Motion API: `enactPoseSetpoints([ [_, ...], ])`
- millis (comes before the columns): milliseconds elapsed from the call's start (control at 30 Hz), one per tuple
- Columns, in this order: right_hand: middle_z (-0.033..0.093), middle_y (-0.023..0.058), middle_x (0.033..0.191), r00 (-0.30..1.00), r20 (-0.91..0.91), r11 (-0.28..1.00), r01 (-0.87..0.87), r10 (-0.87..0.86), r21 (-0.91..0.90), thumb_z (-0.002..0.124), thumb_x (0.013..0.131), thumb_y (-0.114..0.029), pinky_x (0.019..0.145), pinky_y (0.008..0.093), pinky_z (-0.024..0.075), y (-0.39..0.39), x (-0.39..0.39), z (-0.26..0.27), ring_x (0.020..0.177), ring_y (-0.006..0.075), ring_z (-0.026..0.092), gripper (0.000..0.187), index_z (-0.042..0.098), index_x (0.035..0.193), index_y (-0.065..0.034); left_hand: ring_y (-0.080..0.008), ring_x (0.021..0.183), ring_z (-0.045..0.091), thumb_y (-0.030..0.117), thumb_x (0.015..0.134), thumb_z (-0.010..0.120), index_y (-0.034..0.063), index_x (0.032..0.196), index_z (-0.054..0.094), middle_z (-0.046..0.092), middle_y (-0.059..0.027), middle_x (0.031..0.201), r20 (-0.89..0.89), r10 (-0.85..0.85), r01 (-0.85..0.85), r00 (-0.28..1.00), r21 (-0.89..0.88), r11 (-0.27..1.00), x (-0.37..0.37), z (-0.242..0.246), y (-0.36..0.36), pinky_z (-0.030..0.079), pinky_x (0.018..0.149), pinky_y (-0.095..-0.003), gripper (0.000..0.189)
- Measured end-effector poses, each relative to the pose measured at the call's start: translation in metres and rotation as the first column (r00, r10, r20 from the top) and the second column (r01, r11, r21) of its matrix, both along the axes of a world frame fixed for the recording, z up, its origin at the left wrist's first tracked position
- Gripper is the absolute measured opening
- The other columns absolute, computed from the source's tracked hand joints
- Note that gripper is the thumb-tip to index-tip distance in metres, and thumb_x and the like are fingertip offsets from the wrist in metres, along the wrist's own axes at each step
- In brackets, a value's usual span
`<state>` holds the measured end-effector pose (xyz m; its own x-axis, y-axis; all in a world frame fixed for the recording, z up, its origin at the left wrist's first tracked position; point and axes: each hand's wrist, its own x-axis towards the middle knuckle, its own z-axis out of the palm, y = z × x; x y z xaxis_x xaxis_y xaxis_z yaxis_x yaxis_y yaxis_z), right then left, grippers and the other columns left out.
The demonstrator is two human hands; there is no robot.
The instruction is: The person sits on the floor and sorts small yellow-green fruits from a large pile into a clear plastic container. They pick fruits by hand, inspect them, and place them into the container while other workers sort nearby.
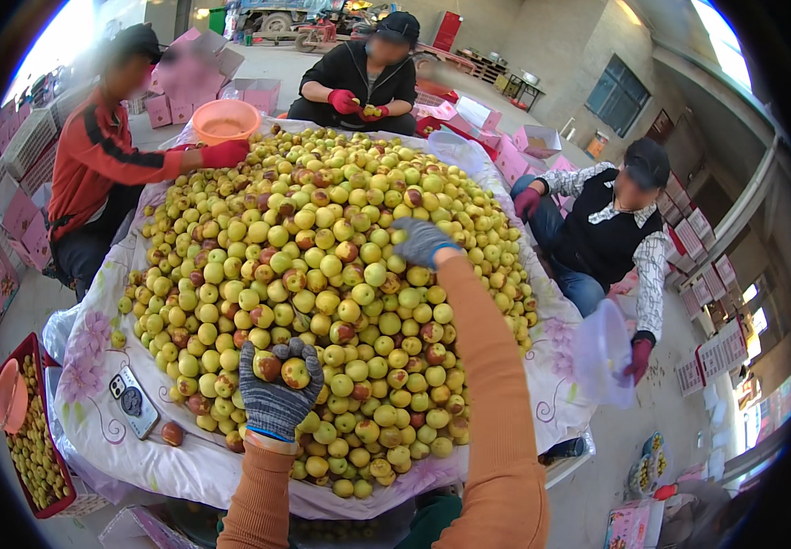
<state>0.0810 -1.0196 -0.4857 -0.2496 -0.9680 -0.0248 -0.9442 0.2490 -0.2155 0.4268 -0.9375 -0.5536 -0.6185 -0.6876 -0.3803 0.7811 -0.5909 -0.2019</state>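
A big heap of yellow-green jujubes (340,274), many with red-brown patches, covers a table with a floral cloth (182,473). Palm up at the near side of the heap, my left hand (281,388), in a grey knit glove, holds two red-patched jujubes (267,366). My right hand (423,241), gloved alike, reaches out over the middle of the heap with its fingertips at a yellow-green jujube; whether it grips that fruit cannot be told. A single brown-red jujube (172,434) lies on the cloth to the left of my left forearm.
A phone (134,403) lies on the cloth at left. An orange basin (226,122) stands at the far left corner. Three co-workers in red gloves sit around the table; the right one holds a translucent basin (603,353). A red crate (42,439) of jujubes stands at lower left.
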Motion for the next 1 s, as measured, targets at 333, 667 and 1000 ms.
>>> enactPoseSetpoints([
  [333,0.054,0.0168,0.127,0.927,0.270,0.964,-0.230,0.259,-0.135,0.066,0.085,-0.045,0.099,0.0415,0.0452,0.058,0.089,0.000,0.113,0.0309,0.057,0.056,0.054,0.129,-0.0133,-0.0345,0.121,0.050,0.059,0.089,0.044,0.0139,0.135,0.050,0.049,-0.0153,0.138,-0.041,-0.246,0.227,0.968,-0.262,0.938,-0.030,-0.006,0.006,0.050,0.087,-0.0458,0.065],
  [667,0.057,0.0176,0.128,0.940,-0.116,0.939,0.301,-0.322,-0.167,0.074,0.074,-0.028,0.100,0.0409,0.0450,0.031,-0.055,0.015,0.120,0.0323,0.053,0.062,0.053,0.129,-0.0089,-0.0312,0.111,0.057,0.056,0.087,0.050,0.0156,0.133,0.053,0.052,-0.0160,0.134,-0.029,-0.248,0.231,0.968,-0.270,0.935,-0.036,-0.012,0.012,0.054,0.077,-0.0368,0.062],
  [1000,0.061,0.0223,0.115,0.929,0.277,0.867,0.337,-0.243,-0.368,0.074,0.073,-0.025,0.095,0.0402,0.0468,0.019,-0.064,-0.002,0.109,0.0353,0.060,0.056,0.050,0.120,-0.0062,-0.0281,0.102,0.061,0.058,0.086,0.053,0.0154,0.131,0.054,0.053,-0.0170,0.132,-0.142,-0.244,0.186,0.959,-0.334,0.924,-0.031,-0.013,0.010,0.054,0.076,-0.0350,0.062],
])
